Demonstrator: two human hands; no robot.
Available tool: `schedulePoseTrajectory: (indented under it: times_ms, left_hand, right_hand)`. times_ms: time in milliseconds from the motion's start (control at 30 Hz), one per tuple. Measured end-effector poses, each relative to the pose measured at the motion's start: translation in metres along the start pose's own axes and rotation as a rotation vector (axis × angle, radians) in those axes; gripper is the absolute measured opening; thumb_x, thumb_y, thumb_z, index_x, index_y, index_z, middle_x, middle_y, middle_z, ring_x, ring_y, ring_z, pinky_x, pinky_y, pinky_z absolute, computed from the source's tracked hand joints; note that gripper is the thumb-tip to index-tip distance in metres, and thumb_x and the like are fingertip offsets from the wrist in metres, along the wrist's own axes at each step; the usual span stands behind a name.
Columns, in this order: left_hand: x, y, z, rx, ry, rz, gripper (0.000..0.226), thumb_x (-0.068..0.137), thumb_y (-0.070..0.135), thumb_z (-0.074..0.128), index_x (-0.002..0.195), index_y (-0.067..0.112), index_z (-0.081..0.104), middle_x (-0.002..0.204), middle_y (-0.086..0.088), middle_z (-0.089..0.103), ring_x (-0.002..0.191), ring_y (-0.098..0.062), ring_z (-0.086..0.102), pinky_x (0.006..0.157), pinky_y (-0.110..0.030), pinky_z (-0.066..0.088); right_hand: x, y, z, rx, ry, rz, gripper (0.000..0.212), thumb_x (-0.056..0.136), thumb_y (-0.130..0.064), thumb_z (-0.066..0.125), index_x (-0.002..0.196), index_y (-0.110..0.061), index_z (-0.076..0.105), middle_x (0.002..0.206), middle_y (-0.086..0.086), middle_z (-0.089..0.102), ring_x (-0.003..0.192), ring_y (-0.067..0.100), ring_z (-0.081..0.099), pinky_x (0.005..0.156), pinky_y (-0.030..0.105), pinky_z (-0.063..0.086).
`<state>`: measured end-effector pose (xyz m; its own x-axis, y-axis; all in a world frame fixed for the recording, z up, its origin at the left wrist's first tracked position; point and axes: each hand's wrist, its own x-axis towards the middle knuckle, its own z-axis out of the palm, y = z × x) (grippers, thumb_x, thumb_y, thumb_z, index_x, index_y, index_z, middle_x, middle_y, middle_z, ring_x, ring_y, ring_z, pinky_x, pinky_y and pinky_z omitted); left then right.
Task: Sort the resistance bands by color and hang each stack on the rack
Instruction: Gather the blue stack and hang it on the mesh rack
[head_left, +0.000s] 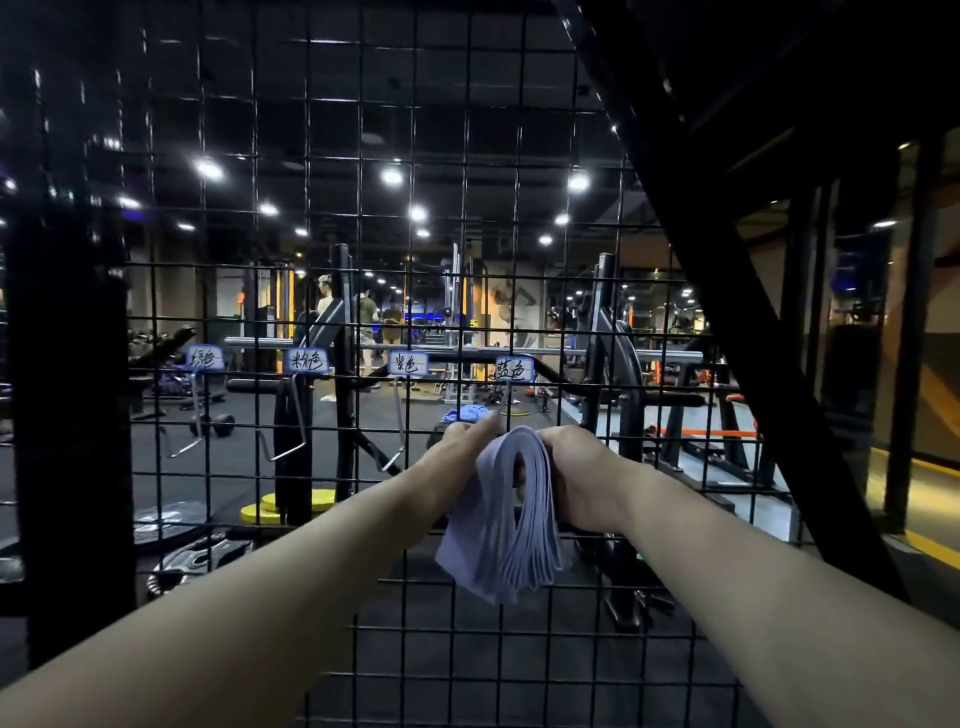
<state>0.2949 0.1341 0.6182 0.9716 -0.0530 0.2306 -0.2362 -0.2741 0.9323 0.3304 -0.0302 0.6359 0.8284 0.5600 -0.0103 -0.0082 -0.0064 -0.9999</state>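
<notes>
A thick stack of pale blue bands (501, 525) is held up against a black wire rack (358, 156), just below the rightmost of four handwritten labels (514, 369). The top of the stack is gripped by the right hand (576, 467), its fingers (553, 440) curled round it. The left side is held by the left hand (457, 441), its thumb laid along the top, and the loops hang down loosely.

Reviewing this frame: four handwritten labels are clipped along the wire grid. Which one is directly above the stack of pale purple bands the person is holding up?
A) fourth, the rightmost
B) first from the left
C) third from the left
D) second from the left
A: the band stack, gripped between the left hand and the right hand, tops out just under the rightmost label.
</notes>
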Motion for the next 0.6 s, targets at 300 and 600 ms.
schedulePoseTrajectory:
  times_ms: [300, 600]
  left_hand:
    - [-0.005, -0.02, 0.0, 0.025, 0.033, 0.187, 0.047, 0.086, 0.05, 0.072, 0.123, 0.029, 0.054, 0.111, -0.005, 0.071, 0.101, -0.02, 0.072, 0.093, -0.046, 0.058]
    - [-0.002, -0.018, -0.002, 0.01, 0.002, 0.216, 0.04, 0.095, 0.035, 0.066, 0.13, 0.019, 0.054, 0.109, -0.005, 0.074, 0.097, -0.017, 0.073, 0.084, -0.033, 0.06]
  right_hand:
    - [-0.007, 0.003, 0.005, 0.062, 0.0, -0.018, 0.052, 0.106, -0.031, 0.033, 0.128, 0.006, 0.063, 0.115, 0.02, 0.07, 0.094, 0.028, 0.071, 0.081, 0.039, 0.059]
    - [-0.018, 0.01, -0.01, -0.339, -0.018, -0.152, 0.053, 0.09, -0.042, 0.074, 0.129, -0.011, 0.058, 0.117, 0.009, 0.074, 0.111, 0.023, 0.07, 0.107, 0.047, 0.048]
